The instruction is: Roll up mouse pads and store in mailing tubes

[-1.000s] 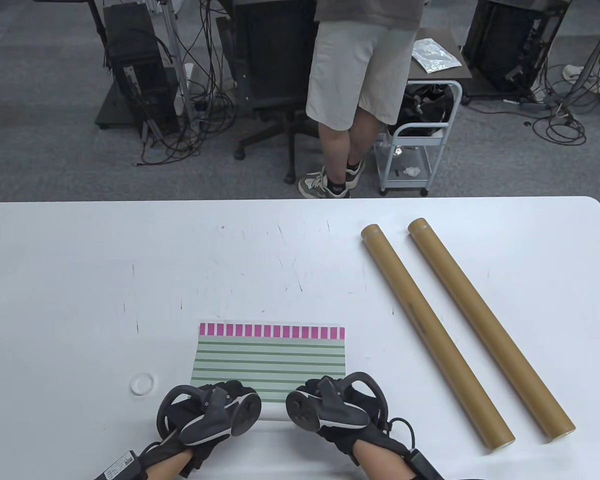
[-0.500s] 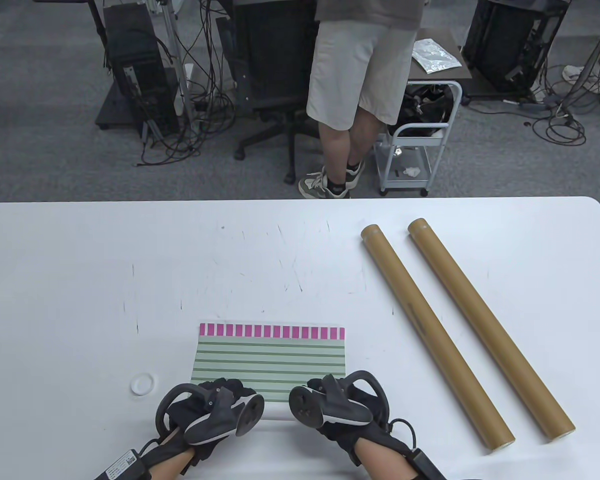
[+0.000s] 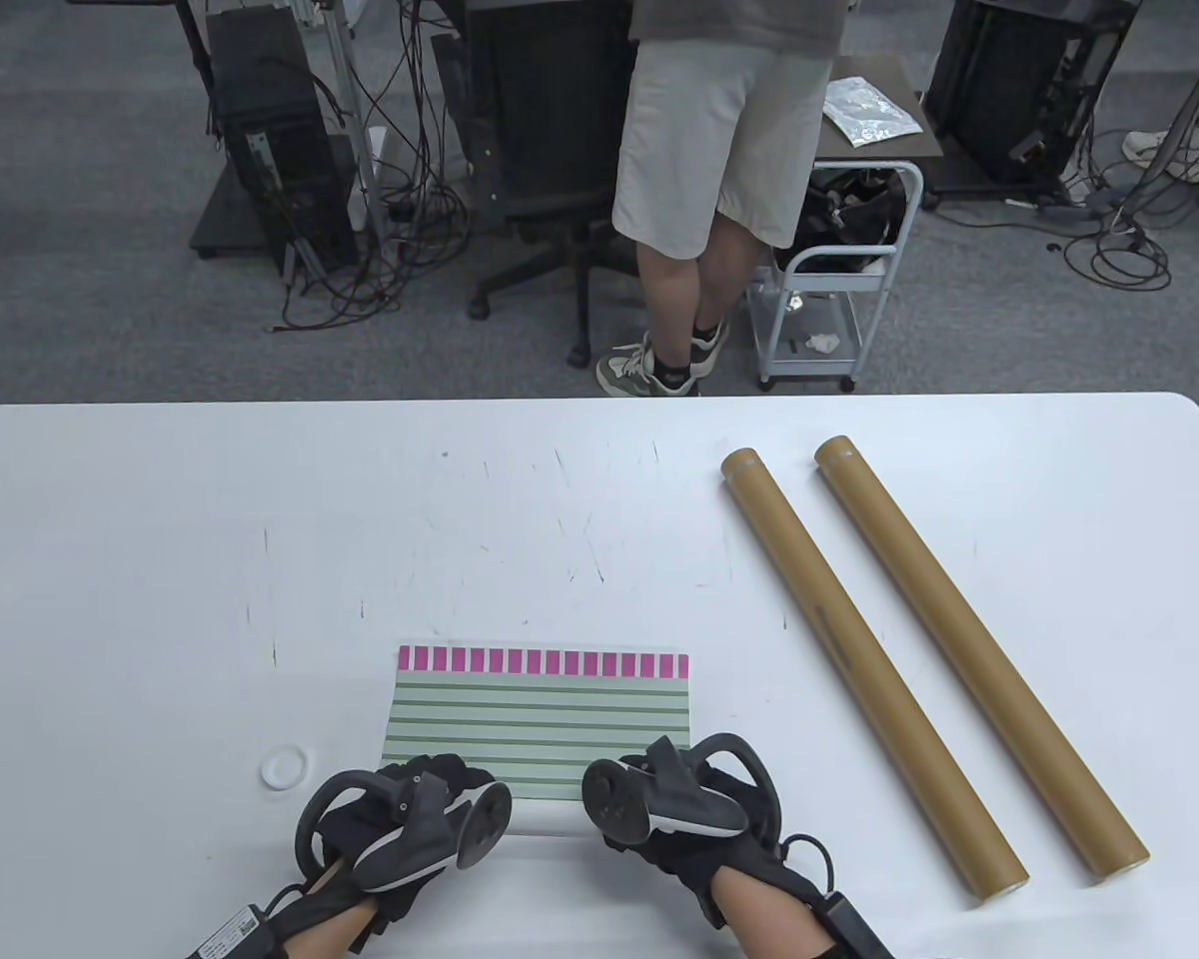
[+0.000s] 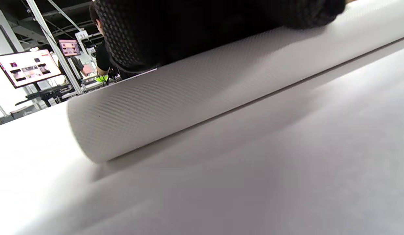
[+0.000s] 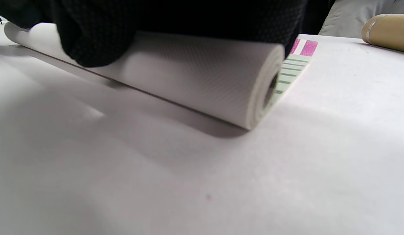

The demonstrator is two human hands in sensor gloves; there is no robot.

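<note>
A mouse pad [image 3: 540,714] with green stripes and a pink-block far edge lies near the table's front edge. Its near part is rolled into a white textured roll [image 4: 176,101], which also shows in the right wrist view [image 5: 202,75]. My left hand [image 3: 415,799] presses on the roll's left part and my right hand [image 3: 674,794] presses on its right part, fingers curled over it. Two brown mailing tubes [image 3: 864,664] [image 3: 979,654] lie side by side at the right, apart from both hands. One tube end shows in the right wrist view [image 5: 384,31].
A small white round cap [image 3: 285,767] lies on the white table [image 3: 260,519] left of the pad. A person [image 3: 719,180] stands beyond the far edge, by a chair and a small cart [image 3: 839,290].
Both hands have moved slightly forward on the roll and the left hand has shifted a little left. The pad's flat part looks slightly shorter.
</note>
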